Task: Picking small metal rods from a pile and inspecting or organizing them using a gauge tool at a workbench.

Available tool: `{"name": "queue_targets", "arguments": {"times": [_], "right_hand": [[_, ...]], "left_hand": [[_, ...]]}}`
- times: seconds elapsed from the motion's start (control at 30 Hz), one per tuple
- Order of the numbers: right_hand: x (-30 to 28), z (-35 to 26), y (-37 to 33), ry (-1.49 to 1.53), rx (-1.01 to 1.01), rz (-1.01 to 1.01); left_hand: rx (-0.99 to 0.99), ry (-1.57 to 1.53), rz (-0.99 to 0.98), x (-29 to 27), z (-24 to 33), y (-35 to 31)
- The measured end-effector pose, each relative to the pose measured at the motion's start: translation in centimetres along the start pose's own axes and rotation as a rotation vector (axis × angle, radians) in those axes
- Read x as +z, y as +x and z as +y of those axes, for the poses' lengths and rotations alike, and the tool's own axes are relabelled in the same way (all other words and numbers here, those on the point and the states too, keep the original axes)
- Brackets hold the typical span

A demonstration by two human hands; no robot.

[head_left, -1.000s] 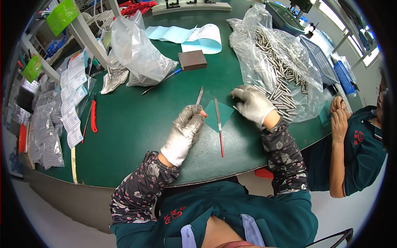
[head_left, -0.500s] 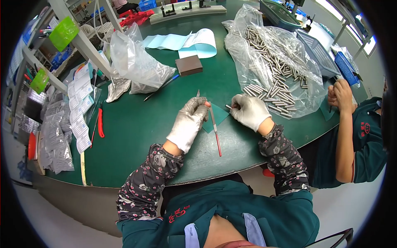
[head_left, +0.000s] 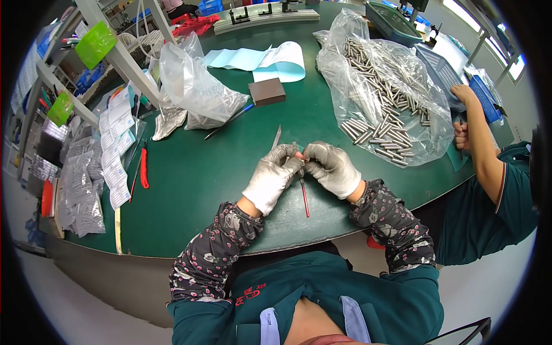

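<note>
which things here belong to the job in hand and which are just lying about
Seemingly part of it:
- left hand and right hand, gloved, fingertips together; anything pinched is hard to see
- slim red-handled tool, partly hidden by the hands
- metal pins on clear plastic

Probably lying about:
- brown block
- pale blue paper

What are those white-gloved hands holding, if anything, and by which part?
It cannot be told: the white-gloved left hand and white-gloved right hand are close together, hiding anything between them.
</note>
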State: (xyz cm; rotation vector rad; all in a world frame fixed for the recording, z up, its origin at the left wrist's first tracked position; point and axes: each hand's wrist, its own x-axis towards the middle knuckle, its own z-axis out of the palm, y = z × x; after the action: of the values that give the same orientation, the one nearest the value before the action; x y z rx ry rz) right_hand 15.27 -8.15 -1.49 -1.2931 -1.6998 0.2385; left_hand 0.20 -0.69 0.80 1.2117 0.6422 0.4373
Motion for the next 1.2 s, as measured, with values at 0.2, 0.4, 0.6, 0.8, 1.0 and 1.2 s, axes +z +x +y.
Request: {"name": "queue_targets", "arguments": {"times": [0.2, 0.4, 0.6, 0.8, 1.0, 1.2], "right_hand": [[-0.3, -0.2, -0.1, 0.039, 0.049, 0.029], [-1.9, -0.9, 0.8, 0.049, 0.009, 0.012], [-8.1, 1.7, 0.1, -0.911, 0.309, -0.145], [-7.8, 2.9, 0.0, -1.058, 0.34, -0.267], [-8.3, 3.0, 0.6, -0.953, 0.259, -0.299], [-5.7, 0.0, 1.3, -0.47, 0.23, -0.116]], "left_hand": [[0.175, 0.068, -0.019, 0.3, -1.1, 0.2], [0.317, 0.085, 0.152, -0.6, -1.4, 0.0], [0.199, -0.551, 0.044, -1.0, -0.7, 0.0], [0.057, -0.69, -0.083, -1.8, -0.8, -0.2], [0.083, -0.357, -0.093, -2.0, -0.6, -0.5], [0.032, -0.215, -0.087, -1.3, -0.5, -0.8]]}}
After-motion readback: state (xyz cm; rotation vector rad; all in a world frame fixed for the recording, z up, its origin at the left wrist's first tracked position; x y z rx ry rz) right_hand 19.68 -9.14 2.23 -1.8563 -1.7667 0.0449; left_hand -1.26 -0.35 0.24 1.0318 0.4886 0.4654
